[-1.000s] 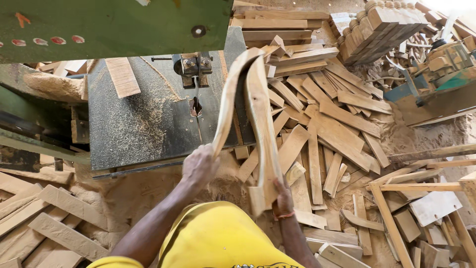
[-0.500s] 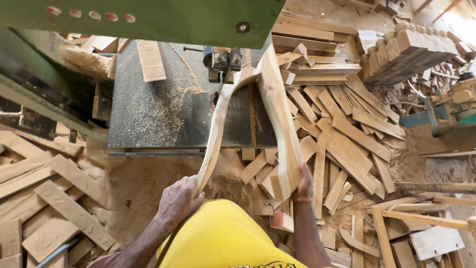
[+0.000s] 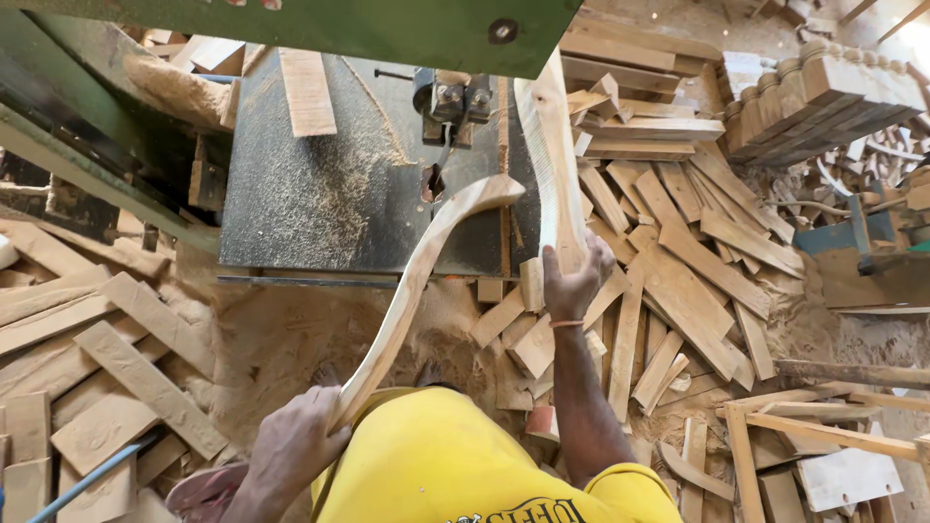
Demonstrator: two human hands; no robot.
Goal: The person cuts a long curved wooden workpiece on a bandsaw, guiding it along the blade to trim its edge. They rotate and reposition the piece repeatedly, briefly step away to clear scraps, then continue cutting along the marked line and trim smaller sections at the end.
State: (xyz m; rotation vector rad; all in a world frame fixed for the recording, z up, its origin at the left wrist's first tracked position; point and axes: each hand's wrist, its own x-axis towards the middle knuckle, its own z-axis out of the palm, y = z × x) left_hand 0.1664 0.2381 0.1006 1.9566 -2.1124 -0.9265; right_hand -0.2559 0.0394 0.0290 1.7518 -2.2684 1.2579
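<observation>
The curved wooden piece (image 3: 417,281) is being held across the near edge of the saw table (image 3: 320,194), its rounded far tip lying on the table just beside the blade slot (image 3: 433,182). Its near end is being gripped by the left hand (image 3: 295,447), fingers wrapped shut around it low in view, beside the yellow shirt (image 3: 455,465). The piece is seen as pale, smooth and S-shaped, thin along its length.

A 2nd piece, a straighter wooden strip (image 3: 552,155), is being held upright by the right hand (image 3: 573,281), clamped on its lower end; its top is passing under the green machine housing (image 3: 387,29). The right forearm is being extended forward, wrist banded.

Open table surface is being left to the left of the slot, dusted with sawdust. Room to the right is being crowded by a heap of offcuts (image 3: 678,261); planks (image 3: 107,368) are lying on the floor at left.
</observation>
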